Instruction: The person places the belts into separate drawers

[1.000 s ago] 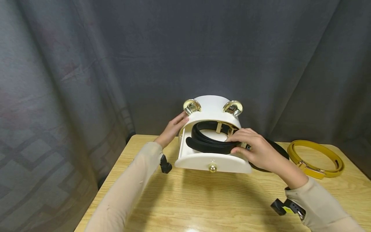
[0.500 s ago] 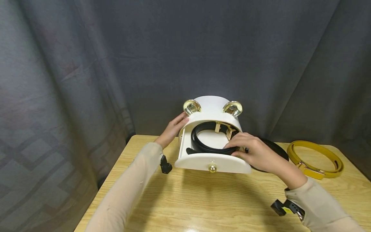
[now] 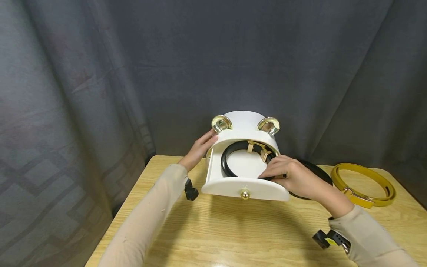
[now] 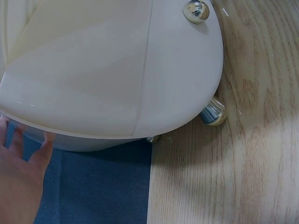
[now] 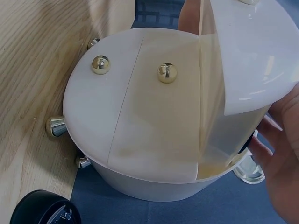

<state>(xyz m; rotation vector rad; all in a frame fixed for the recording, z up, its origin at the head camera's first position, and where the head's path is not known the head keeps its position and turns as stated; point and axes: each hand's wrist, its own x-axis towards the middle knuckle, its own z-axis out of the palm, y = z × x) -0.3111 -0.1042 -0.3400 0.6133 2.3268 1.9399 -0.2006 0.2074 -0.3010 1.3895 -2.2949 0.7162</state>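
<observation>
Our right hand [image 3: 293, 178] has its fingers [image 3: 271, 171] curled onto the near-right arc of the black belt [image 3: 230, 163], pinching it where it lies coiled in the open drawer [image 3: 245, 187] of the white round box [image 3: 245, 128]; our left hand [image 3: 199, 148] rests with straight fingers flat against the box's left wall, gripping nothing, only bracing. As we judge it, the step is to settle the coil fully inside the drawer; we should press the belt's near edge down and inward so it sits below the drawer's front rim, keeping the gold buckle [image 3: 258, 148] toward the back where it clears the box's upper shell. We should keep the left hand's pressure steady, since the box stands on small metal feet [image 4: 213, 113] and may slide on the desk [image 3: 233, 237]; a springy coil could ride up, so we let go only once it lies flat. 1 yellow belt [image 3: 363, 182] lies coiled to the right, well apart, and another dark belt [image 3: 317, 171] lies just behind our right hand.
</observation>
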